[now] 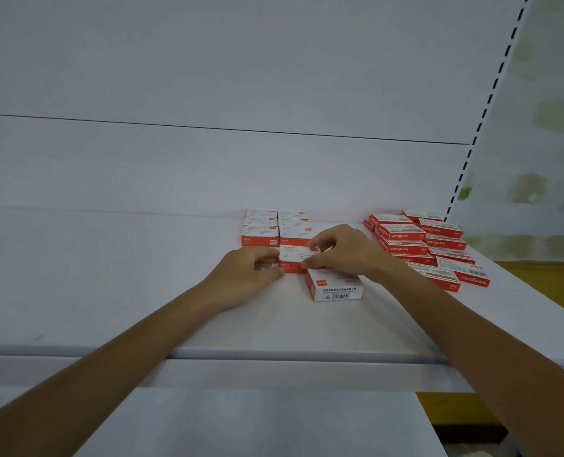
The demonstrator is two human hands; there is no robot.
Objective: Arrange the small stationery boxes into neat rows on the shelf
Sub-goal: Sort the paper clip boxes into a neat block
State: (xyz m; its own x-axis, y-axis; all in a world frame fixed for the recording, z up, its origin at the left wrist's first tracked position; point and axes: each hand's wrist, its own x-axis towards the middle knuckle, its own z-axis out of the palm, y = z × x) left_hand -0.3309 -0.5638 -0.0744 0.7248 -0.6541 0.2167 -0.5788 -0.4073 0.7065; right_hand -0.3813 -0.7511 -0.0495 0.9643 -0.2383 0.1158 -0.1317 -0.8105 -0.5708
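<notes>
While your left hand [251, 275] and right hand [343, 249] pinch the small red-and-white cardboard box [295, 255], uneven pressure could skew the matching boxes [261, 231] beyond your fingertips [313, 242].

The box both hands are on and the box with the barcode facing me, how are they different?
The held box is gripped by the left hand and right hand; the barcode box lies ungripped. The held box lines up with the column behind it; the barcode box sits skewed, nearer the front edge of the shelf. Both are small red-and-white boxes on that white shelf.
</notes>
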